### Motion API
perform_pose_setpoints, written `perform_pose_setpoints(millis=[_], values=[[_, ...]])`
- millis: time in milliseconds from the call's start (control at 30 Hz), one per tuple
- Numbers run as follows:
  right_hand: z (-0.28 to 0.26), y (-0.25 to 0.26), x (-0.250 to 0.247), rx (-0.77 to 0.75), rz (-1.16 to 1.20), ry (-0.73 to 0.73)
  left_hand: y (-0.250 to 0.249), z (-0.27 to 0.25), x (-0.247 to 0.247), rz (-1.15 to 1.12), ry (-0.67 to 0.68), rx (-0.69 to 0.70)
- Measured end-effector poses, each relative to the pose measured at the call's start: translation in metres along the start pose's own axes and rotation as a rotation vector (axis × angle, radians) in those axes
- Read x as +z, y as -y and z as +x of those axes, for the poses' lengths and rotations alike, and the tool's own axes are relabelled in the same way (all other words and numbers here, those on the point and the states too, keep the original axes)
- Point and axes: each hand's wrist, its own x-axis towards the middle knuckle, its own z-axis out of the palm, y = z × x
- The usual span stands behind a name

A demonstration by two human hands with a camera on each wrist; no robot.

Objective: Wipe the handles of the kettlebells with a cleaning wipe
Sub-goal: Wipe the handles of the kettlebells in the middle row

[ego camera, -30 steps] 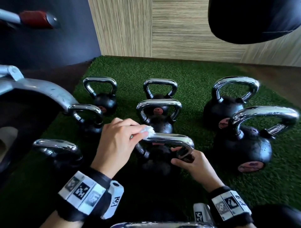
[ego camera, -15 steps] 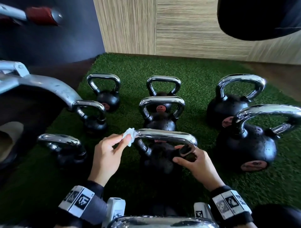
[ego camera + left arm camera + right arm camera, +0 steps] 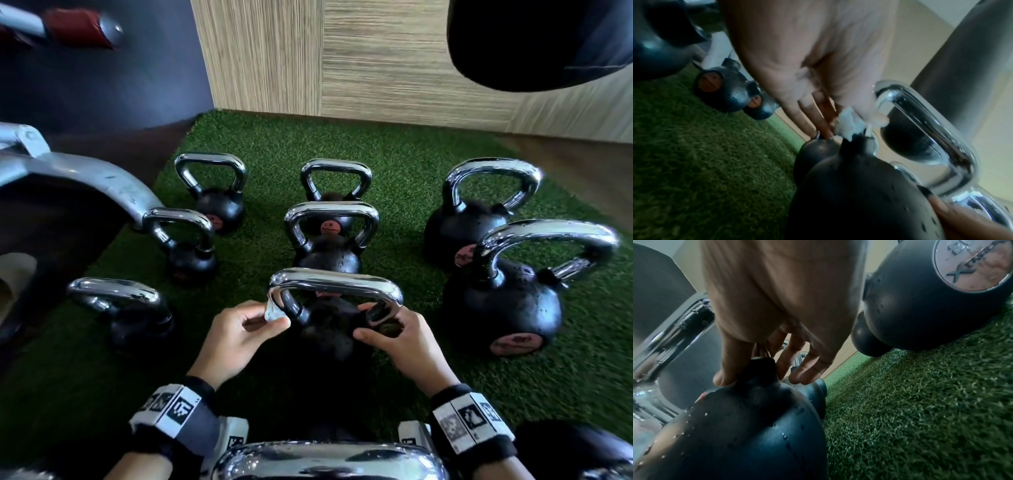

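Note:
A black kettlebell (image 3: 325, 329) with a chrome handle (image 3: 337, 282) stands in front of me on the green turf. My left hand (image 3: 239, 334) pinches a small white wipe (image 3: 274, 312) against the lower left leg of that handle; the wipe (image 3: 850, 124) shows between thumb and fingers in the left wrist view. My right hand (image 3: 400, 334) grips the base of the handle's right leg, thumb and fingers (image 3: 807, 369) on either side of the black neck (image 3: 758, 369).
Several more kettlebells stand on the turf (image 3: 394, 164): small ones at left (image 3: 186, 253), two behind (image 3: 329, 246), two large ones at right (image 3: 507, 301). A chrome handle (image 3: 325, 460) lies at the bottom edge. A grey machine frame (image 3: 89, 181) is at left, a black bag (image 3: 541, 41) hangs upper right.
My left hand slid the wipe from the top left of the handle, round the corner, down the left leg. The right hand stayed on the right leg.

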Motion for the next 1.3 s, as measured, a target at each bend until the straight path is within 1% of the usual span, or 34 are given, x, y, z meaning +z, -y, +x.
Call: perform_pose_setpoints(millis=[67, 100, 200, 267, 367, 433, 500, 567, 600, 633, 667, 700, 767, 833, 933, 1067, 1100, 1200, 1267, 1300], values=[[-0.005, 0.001, -0.004, -0.005, -0.032, 0.006, -0.004, 0.005, 0.007, 0.107, -0.123, 0.028], [-0.008, 0.000, -0.006, -0.016, -0.053, 0.002, -0.005, 0.008, 0.011, 0.149, -0.159, 0.035], [-0.024, -0.001, -0.010, -0.071, -0.113, 0.002, -0.010, 0.022, 0.020, 0.221, -0.165, 0.082], [-0.037, 0.002, -0.011, -0.134, -0.133, 0.044, -0.015, 0.037, 0.027, 0.264, -0.148, 0.090], [-0.051, 0.012, -0.004, -0.246, -0.190, 0.118, -0.025, 0.064, 0.042, 0.280, -0.093, 0.065], [-0.046, 0.013, 0.002, -0.293, -0.225, 0.142, -0.031, 0.080, 0.049, 0.320, -0.031, 0.030], [-0.031, 0.013, 0.006, -0.275, -0.193, 0.107, -0.040, 0.090, 0.049, 0.360, 0.059, 0.011], [-0.011, 0.014, 0.009, -0.289, -0.189, 0.032, -0.050, 0.094, 0.041, 0.409, 0.183, 0.001], [-0.002, 0.015, 0.011, -0.286, -0.215, -0.005, -0.056, 0.095, 0.036, 0.417, 0.249, -0.011], [0.007, 0.015, 0.013, -0.259, -0.239, -0.009, -0.060, 0.094, 0.033, 0.405, 0.302, -0.033], [0.015, 0.013, 0.015, -0.209, -0.246, 0.030, -0.061, 0.091, 0.031, 0.379, 0.328, -0.049], [0.022, 0.011, 0.018, -0.132, -0.238, 0.110, -0.059, 0.088, 0.033, 0.349, 0.321, -0.052], [0.030, 0.007, 0.027, 0.021, -0.205, 0.261, -0.050, 0.081, 0.039, 0.326, 0.234, -0.052], [0.031, 0.000, 0.035, 0.082, -0.151, 0.280, -0.045, 0.074, 0.046, 0.354, 0.142, -0.042], [0.029, -0.005, 0.038, 0.082, -0.114, 0.231, -0.054, 0.078, 0.048, 0.423, 0.111, 0.017], [0.030, -0.012, 0.040, 0.068, -0.097, 0.208, -0.074, 0.080, 0.052, 0.298, -0.037, 0.017], [0.030, -0.014, 0.041, 0.059, -0.092, 0.200, -0.076, 0.078, 0.053, 0.265, -0.041, 0.005], [0.029, -0.012, 0.041, 0.066, -0.080, 0.192, -0.067, 0.078, 0.051, 0.246, 0.029, -0.061], [0.029, -0.013, 0.042, 0.064, -0.071, 0.180, -0.060, 0.087, 0.045, 0.108, 0.093, -0.145], [0.029, -0.014, 0.043, 0.057, -0.067, 0.172, -0.061, 0.090, 0.043, 0.010, 0.097, -0.176]])
